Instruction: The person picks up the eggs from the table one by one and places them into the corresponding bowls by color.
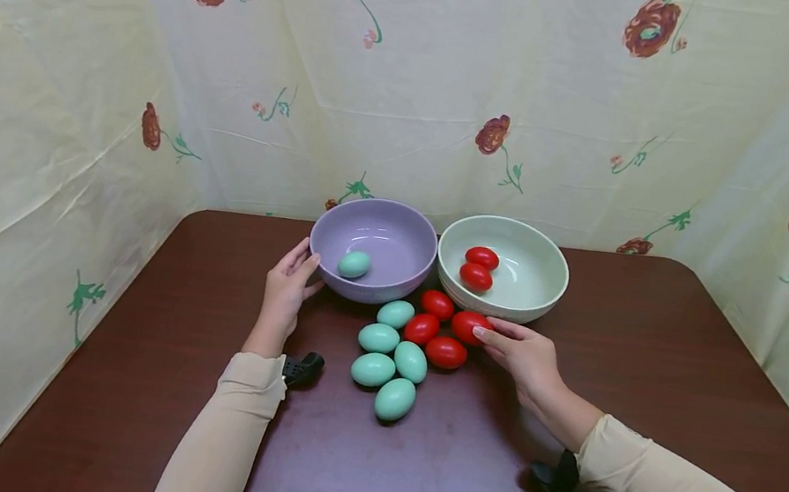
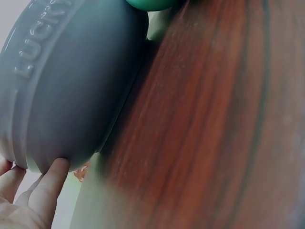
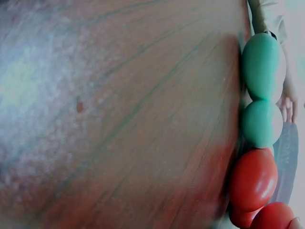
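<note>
My left hand rests against the left side of a purple bowl, its fingertips touching the outer wall. In the left wrist view the fingers lie fairly straight along the bowl, which has raised lettering. One mint-green egg sits inside it. With thumb and fingers, my right hand pinches a red egg just in front of a pale green bowl. That bowl holds two red eggs. In the right wrist view the pinched egg shows at the bottom right corner.
Several mint-green eggs lie on the dark wooden table before the purple bowl. Close to their right are three loose red eggs. Both bowls stand side by side near the back edge, with a flowered curtain behind.
</note>
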A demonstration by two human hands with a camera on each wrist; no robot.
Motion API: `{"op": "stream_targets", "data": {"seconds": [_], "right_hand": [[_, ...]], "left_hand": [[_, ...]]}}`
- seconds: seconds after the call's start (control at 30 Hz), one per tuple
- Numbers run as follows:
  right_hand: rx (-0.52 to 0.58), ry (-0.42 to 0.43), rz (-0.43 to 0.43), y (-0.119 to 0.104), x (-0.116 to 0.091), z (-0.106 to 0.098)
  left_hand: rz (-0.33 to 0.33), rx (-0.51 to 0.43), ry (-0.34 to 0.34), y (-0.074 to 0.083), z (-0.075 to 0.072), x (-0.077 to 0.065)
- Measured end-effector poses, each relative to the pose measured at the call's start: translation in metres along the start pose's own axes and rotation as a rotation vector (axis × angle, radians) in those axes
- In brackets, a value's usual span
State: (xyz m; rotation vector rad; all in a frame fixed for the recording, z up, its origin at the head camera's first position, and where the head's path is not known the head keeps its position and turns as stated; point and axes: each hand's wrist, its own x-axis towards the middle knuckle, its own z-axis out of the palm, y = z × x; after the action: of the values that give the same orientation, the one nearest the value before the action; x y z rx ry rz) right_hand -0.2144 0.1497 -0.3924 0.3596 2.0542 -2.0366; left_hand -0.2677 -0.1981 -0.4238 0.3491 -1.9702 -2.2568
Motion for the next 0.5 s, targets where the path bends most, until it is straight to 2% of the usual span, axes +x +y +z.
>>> {"op": "stream_targets", "data": {"seconds": [0.3,0.5], "right_hand": [[0.004,-0.011,0.001,-0.007,-0.006,-0.003],[-0.065,-0.017,0.002,-0.016,-0.011,-0.006]], "left_hand": [[0.006,-0.007,0.012,-0.001,0.000,0.000],[0.012,-0.008,0.005,-0.001,0.000,0.001]]}}
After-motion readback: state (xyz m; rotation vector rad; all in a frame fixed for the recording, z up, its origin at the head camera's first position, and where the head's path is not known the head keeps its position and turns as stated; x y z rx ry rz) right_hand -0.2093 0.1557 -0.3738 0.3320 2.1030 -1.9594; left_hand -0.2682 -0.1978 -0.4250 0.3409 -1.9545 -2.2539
